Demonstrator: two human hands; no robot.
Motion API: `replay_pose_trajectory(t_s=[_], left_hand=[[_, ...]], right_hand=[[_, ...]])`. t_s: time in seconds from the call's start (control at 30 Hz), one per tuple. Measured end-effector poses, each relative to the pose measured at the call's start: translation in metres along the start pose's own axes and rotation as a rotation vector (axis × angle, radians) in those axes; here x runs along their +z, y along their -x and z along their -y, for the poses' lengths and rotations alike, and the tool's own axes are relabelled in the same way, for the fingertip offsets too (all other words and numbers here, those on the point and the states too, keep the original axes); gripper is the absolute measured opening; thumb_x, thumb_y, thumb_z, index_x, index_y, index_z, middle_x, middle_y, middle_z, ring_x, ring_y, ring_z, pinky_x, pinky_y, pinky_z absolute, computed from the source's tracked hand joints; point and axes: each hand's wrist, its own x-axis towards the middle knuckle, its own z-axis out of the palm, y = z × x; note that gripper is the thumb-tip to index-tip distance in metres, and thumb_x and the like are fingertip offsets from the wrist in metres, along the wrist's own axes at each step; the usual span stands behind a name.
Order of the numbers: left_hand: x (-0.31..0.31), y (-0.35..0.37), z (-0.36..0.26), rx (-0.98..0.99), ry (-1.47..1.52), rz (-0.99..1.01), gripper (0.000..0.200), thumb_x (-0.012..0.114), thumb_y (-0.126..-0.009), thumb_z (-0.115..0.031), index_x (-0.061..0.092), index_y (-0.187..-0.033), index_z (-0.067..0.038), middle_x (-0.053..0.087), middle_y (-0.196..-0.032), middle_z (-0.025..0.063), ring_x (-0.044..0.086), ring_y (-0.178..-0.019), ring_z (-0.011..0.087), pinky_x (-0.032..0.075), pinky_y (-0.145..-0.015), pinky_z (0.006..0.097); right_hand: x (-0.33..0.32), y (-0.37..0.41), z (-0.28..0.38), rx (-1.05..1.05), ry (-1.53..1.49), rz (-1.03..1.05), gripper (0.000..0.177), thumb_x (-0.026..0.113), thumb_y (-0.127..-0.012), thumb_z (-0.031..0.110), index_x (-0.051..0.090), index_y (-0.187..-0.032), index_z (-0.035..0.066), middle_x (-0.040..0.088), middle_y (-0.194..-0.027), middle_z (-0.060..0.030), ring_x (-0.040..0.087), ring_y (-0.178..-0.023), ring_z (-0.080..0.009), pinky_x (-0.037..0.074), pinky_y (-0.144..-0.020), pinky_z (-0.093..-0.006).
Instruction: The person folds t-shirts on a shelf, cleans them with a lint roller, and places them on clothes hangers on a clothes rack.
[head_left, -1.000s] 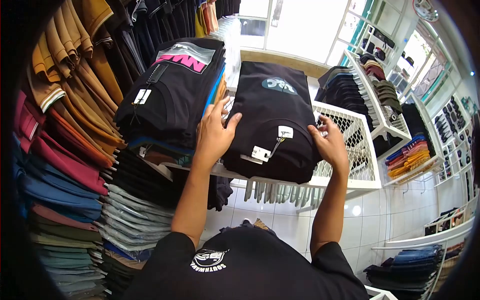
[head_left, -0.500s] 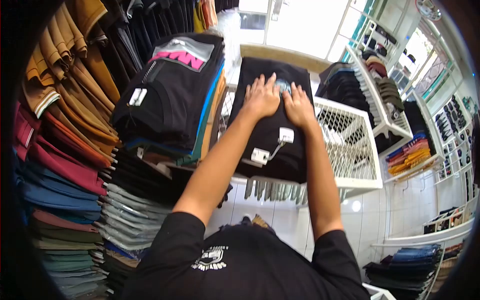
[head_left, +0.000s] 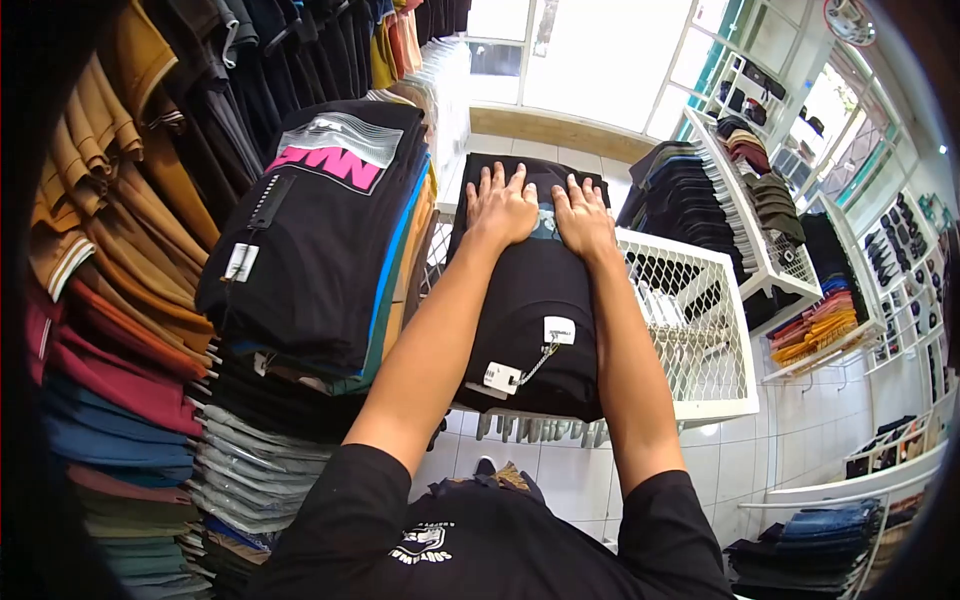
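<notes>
A folded black T-shirt (head_left: 540, 285) lies on top of a pile of dark garments, with a bluish print partly showing between my hands. My left hand (head_left: 503, 207) rests flat on the far left part of the shirt, fingers spread. Beside it, my right hand (head_left: 585, 217) lies flat on the far right part, its fingers also stretched out. Neither grasps anything. At the near end of the shirt are a white label (head_left: 559, 331) and a white hang tag (head_left: 500, 378) on a cord.
Left of my arms stands another pile of folded shirts (head_left: 310, 260), its top one black with pink lettering. A white mesh rack (head_left: 735, 330) is at the right. Hanging garments (head_left: 120, 170) line the left side. More clothes racks (head_left: 725, 190) stand farther right.
Both hands have slid over the shirt toward its far end, away from the tags. The view has shifted, so the piles sit lower in the picture.
</notes>
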Motion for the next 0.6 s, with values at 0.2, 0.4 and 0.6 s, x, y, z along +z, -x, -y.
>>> replay_pose_trajectory(t_s=[0.2,0.4,0.6], left_hand=[[0.006,0.004,0.005,-0.047,0.041,0.008,0.067,0.038,-0.101,-0.046,0.035,-0.160,-0.016,0.021,-0.168,0.0185,0.012,-0.157,0.0368,0.004,-0.126,0.0543],[0.005,0.002,0.009,-0.033,0.062,0.007,0.067,0.036,-0.102,-0.048,0.035,-0.160,-0.016,0.020,-0.168,0.0187,0.012,-0.157,0.0376,0.005,-0.126,0.0553],[0.018,0.017,0.056,0.242,-0.084,0.123,0.065,0.026,-0.107,-0.050,0.032,-0.160,-0.012,0.024,-0.166,0.0221,0.023,-0.153,0.0438,0.017,-0.123,0.0581]], right_hand=[[0.004,0.006,0.001,0.102,-0.005,0.062,0.079,0.030,-0.102,0.061,0.030,-0.161,0.010,0.021,-0.168,-0.0208,0.017,-0.157,-0.0349,0.014,-0.126,-0.0486],[0.001,0.002,0.003,0.090,-0.016,0.048,0.081,0.030,-0.101,0.063,0.031,-0.160,0.008,0.022,-0.167,-0.0212,0.018,-0.156,-0.0354,0.015,-0.126,-0.0488],[0.029,0.016,-0.054,-0.191,0.105,0.010,0.073,0.034,-0.103,0.059,0.038,-0.157,0.010,0.031,-0.163,-0.0236,0.028,-0.152,-0.0409,0.024,-0.123,-0.0520]])
